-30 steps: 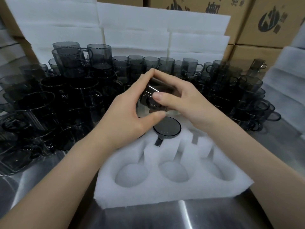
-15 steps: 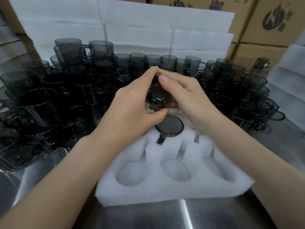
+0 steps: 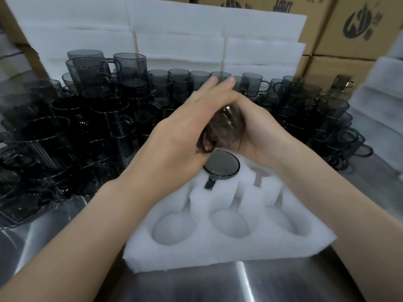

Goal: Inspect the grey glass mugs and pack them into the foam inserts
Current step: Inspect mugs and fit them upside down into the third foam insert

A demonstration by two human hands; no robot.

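A grey glass mug (image 3: 224,127) is held in the air between both hands, above the far edge of the white foam insert (image 3: 229,247). My left hand (image 3: 181,136) covers its left side with the fingers wrapped over the top. From the right, my right hand (image 3: 250,131) cups it, palm turned up. Most of the mug is hidden by the hands and blurred. Another grey mug (image 3: 222,165) sits in a far pocket of the insert, its handle in the slot toward me. Three near pockets show bare foam.
Many grey glass mugs (image 3: 93,118) stand stacked across the steel table (image 3: 239,284), from far left round to the right (image 3: 327,118). White foam sheets (image 3: 196,35) lean behind them. Cardboard boxes (image 3: 353,25) rise at the back right, more foam (image 3: 383,88) at the right edge.
Both hands have turned the held mug: my right hand rolled from over its top to under it, palm up, and my left fingers now lie further over it. The insert and packed mug stayed put.
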